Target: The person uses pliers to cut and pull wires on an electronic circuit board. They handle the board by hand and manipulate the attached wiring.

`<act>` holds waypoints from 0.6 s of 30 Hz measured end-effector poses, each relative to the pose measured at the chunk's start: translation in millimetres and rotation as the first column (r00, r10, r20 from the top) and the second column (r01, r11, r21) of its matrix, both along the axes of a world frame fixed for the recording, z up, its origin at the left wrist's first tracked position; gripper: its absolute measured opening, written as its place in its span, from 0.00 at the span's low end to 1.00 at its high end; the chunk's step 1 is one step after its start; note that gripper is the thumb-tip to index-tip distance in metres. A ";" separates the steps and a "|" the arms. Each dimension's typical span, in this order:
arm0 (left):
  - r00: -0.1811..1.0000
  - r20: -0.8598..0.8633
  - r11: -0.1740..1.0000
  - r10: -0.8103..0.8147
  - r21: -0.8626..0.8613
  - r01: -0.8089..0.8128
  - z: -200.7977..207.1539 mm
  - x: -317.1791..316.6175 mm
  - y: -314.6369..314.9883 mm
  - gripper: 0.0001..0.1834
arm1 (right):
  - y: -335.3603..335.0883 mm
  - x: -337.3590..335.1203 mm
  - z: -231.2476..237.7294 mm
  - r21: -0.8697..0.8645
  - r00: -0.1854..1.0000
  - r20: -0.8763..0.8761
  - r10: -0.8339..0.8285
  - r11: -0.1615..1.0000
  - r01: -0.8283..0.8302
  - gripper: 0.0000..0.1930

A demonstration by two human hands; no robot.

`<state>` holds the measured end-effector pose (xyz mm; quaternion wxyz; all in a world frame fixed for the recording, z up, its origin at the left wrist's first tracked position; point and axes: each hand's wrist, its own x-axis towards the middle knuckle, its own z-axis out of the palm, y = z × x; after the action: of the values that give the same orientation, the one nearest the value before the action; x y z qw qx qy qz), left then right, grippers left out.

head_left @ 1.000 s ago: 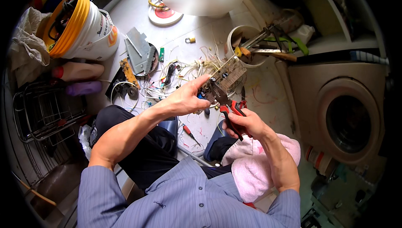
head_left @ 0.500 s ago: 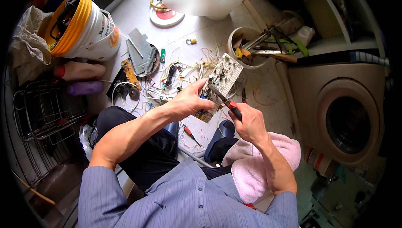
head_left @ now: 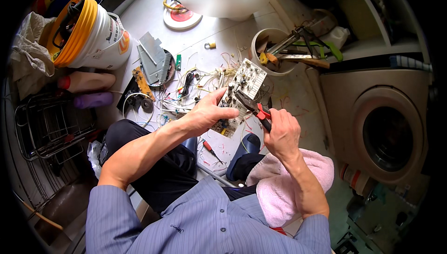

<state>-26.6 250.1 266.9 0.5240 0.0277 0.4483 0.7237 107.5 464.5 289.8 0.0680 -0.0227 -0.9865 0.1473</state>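
My left hand (head_left: pixel 210 113) grips a long circuit board (head_left: pixel 253 78) by its left side, the thumb lying across its face and the other fingers hidden behind it. Parts stand up all over the board, which slants up to the right. Closed round the black-and-red handles of a pair of pliers (head_left: pixel 251 104) is my right hand (head_left: pixel 283 133). The jaws point up and left over the board's right edge, close to the parts; whether they touch any, I cannot tell. On the floor below the board lies a red-and-black screwdriver (head_left: pixel 212 150).
Loose wires (head_left: pixel 186 88) and scraps litter the floor beyond my hands. A tool-filled round tub (head_left: pixel 260 51) stands at the far right, a white-and-yellow bucket (head_left: pixel 104 35) at the far left. A washing machine (head_left: pixel 372 123) is on the right. A pink towel (head_left: pixel 302 179) covers my right knee.
The pliers' jaws have come farther apart, and the tool has shifted slightly right. My left thumb has moved across the board's face. The board remains in my left hand.
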 end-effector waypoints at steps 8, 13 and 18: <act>0.958 -0.279 0.982 0.069 -0.148 -0.114 -10.8 0.1 -1.8 0.38 | 3.3 2.6 -3.5 -0.026 0.999 0.039 0.000 1.000 0.001 0.10; 0.993 -0.085 0.995 0.085 -0.053 -0.090 -9.6 -4.0 -4.8 0.22 | 0.9 3.6 -3.1 -0.269 0.984 0.180 0.021 0.963 0.028 0.09; 0.988 0.118 0.994 0.103 -0.057 -0.097 -8.7 -7.5 -6.3 0.18 | -1.3 2.7 1.3 -0.361 0.961 0.270 0.053 0.931 0.050 0.09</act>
<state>-34.1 243.9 258.2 0.5136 -0.0521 0.4348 0.7378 110.2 463.2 291.0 -0.0753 -0.0546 -0.9418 0.3231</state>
